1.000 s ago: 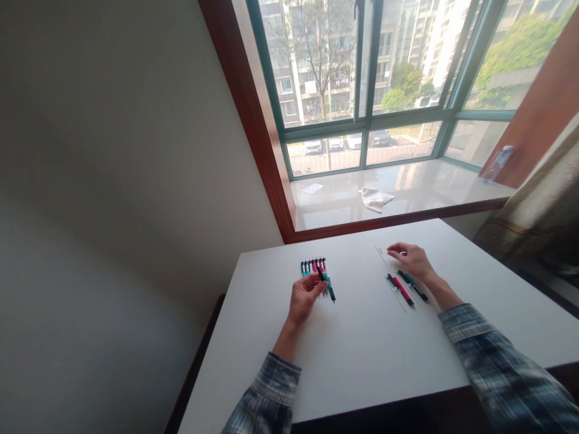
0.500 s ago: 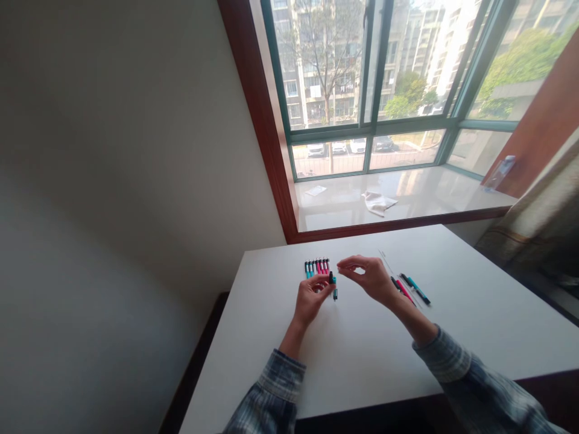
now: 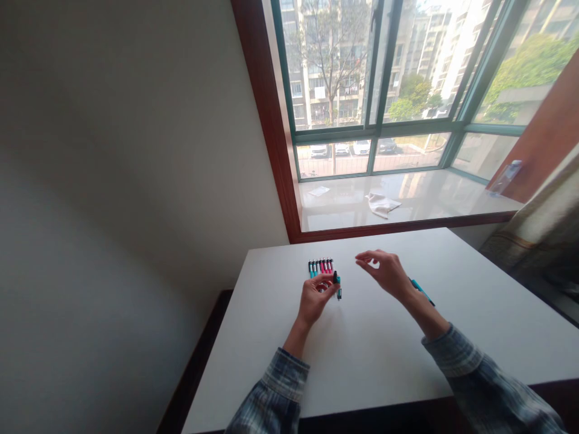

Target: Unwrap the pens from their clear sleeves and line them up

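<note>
Head view: your left hand (image 3: 315, 296) pinches a teal-and-black pen (image 3: 339, 290), its long axis running away from you, near the row of pens (image 3: 321, 266). Your right hand (image 3: 388, 272) hangs narrowed to the pen's right, apart from it; I cannot tell whether it grips anything small.
</note>
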Action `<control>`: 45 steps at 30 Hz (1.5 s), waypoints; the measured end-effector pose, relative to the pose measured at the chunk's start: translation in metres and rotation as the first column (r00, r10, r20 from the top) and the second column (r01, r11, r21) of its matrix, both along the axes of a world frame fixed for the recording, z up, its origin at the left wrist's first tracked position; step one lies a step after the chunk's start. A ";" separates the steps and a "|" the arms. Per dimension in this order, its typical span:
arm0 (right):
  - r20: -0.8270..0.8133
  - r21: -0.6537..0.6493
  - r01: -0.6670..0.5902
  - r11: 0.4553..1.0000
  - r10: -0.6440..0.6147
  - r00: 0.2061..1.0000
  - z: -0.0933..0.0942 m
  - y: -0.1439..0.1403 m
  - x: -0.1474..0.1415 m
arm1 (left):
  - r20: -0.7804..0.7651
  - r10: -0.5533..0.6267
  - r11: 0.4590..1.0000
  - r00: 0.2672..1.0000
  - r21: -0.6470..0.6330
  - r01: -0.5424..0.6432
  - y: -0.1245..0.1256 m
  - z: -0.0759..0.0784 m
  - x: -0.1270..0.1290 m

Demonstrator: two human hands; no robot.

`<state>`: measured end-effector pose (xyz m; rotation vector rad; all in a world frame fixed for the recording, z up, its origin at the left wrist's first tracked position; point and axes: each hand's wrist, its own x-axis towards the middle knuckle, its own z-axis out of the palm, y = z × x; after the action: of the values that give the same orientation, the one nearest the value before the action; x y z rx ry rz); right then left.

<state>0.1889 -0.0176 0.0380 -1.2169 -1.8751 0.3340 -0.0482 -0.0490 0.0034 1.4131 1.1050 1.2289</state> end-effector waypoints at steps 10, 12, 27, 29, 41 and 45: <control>0.563 -0.325 0.554 0.767 -0.313 0.765 -0.038 0.047 0.095 | 0.072 0.017 1.000 0.997 0.000 -0.017 -0.001 -0.001 0.000; 0.565 -0.347 0.535 0.770 -0.284 0.775 -0.041 0.047 0.087 | 0.074 0.021 1.000 0.997 -0.008 -0.020 -0.001 0.001 0.000; -0.264 -0.324 -0.185 0.928 0.099 0.959 0.010 0.026 0.019 | -0.040 0.037 0.999 0.999 0.037 -0.036 -0.001 0.008 -0.003; -0.399 -0.280 -0.298 0.913 0.172 0.901 0.021 0.016 0.000 | -0.059 0.039 0.998 0.998 0.052 -0.036 0.000 0.009 -0.003; -0.416 -0.242 -0.400 0.884 0.277 0.866 0.029 -0.009 -0.045 | -0.057 0.021 0.999 0.998 0.037 -0.019 -0.001 0.014 -0.001; -0.349 -0.224 -0.358 0.907 0.268 0.898 0.030 -0.010 -0.045 | -0.035 0.026 0.999 0.999 0.033 -0.024 0.000 0.014 -0.001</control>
<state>0.1442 -0.0274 0.0679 -0.9628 -1.7808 0.9480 -0.0492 -0.0495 0.0175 1.4544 1.1348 1.2487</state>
